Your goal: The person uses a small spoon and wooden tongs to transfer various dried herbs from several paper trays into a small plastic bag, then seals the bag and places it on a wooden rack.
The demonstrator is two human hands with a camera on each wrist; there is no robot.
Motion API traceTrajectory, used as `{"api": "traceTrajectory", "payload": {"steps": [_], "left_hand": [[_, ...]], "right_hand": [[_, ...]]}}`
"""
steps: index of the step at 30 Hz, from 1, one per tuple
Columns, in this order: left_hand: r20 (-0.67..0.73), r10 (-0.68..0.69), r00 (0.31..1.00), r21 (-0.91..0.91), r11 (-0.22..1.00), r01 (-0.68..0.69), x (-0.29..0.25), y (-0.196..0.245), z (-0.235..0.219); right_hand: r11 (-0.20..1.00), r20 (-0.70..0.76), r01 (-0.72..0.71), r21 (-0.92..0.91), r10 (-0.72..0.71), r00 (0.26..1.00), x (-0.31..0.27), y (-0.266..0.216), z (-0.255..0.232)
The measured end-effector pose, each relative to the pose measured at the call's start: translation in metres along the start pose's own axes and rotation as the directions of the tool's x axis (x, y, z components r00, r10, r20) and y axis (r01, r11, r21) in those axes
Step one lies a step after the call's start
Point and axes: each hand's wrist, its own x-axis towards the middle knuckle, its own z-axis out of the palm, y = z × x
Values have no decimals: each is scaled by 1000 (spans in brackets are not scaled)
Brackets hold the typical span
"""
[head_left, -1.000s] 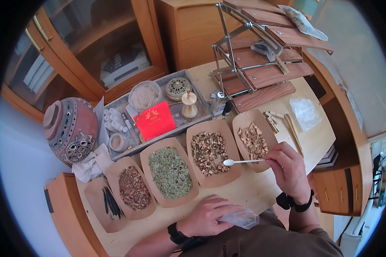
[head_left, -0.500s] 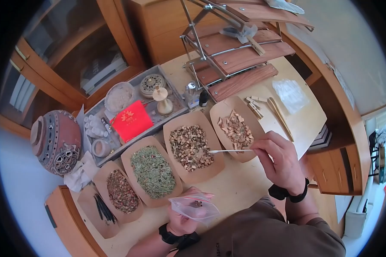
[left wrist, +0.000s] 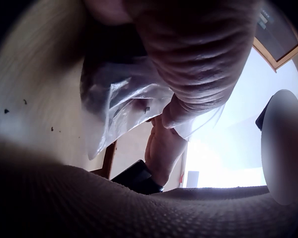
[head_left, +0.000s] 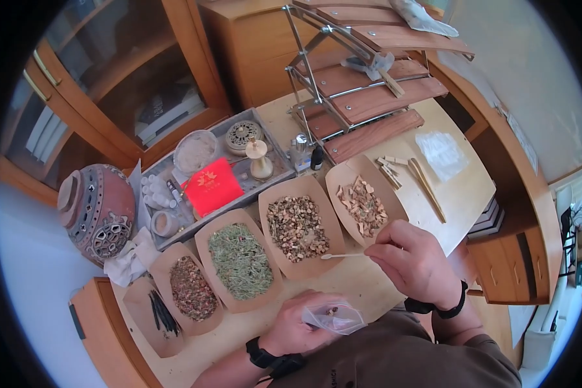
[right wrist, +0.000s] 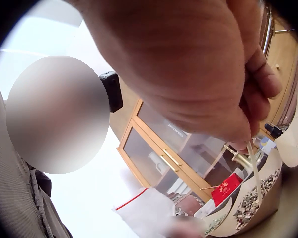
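My right hand [head_left: 417, 262] pinches the handle end of a small white spoon [head_left: 343, 256], whose tip is over the near edge of the tray of brown chopped pieces [head_left: 297, 227]. In the right wrist view the fingers of my right hand [right wrist: 188, 69] hold the thin handle [right wrist: 255, 166]. My left hand [head_left: 301, 326] holds a clear zip bag [head_left: 336, 318] with its mouth spread and a few dark bits inside. The left wrist view shows the bag [left wrist: 124, 99] hanging beside the fingers of my left hand [left wrist: 198, 54].
Paper trays hold green herb [head_left: 240, 262], reddish bits [head_left: 193, 289], black pods [head_left: 163, 313] and wood chips [head_left: 362, 205]. Behind stand a grey tray [head_left: 226, 191] with a red packet [head_left: 212, 186], a clay pot [head_left: 97, 213] and a wooden rack [head_left: 375, 136]. Tweezers [head_left: 427, 191] lie right.
The spoon has moved from over the middle of the brown pieces to the tray's near edge. The bag in my left hand has turned mouth-up and opened, then shifted right.
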Motion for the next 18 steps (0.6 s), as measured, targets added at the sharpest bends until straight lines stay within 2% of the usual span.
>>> {"api": "traceTrajectory", "payload": {"steps": [2, 3, 5, 9, 11, 18], "left_hand": [[-10, -151, 989, -105, 983, 149, -1, 3, -1], [-20, -137, 990, -97, 986, 135, -1, 1, 1], [-119, -147, 982, -260, 959, 112, -7, -6, 8], [-141, -139, 980, -215, 971, 106, -5, -9, 3], [-84, -377, 922, -346, 879, 328, -7, -12, 3], [-76, -277, 958, -240, 937, 253, 2, -4, 2]], "right_hand": [[1000, 21, 14, -9, -14, 1000, 1, -2, 2], [999, 24, -4, -40, 5, 1000, 3, -2, 5], [998, 18, -9, -65, 10, 1000, 7, -1, 14], [991, 14, -79, -104, 81, 997, 17, 3, 24], [990, 9, -96, -106, 98, 995, 22, 4, 23], [983, -45, -149, -104, 145, 988, 32, 7, 16]]}}
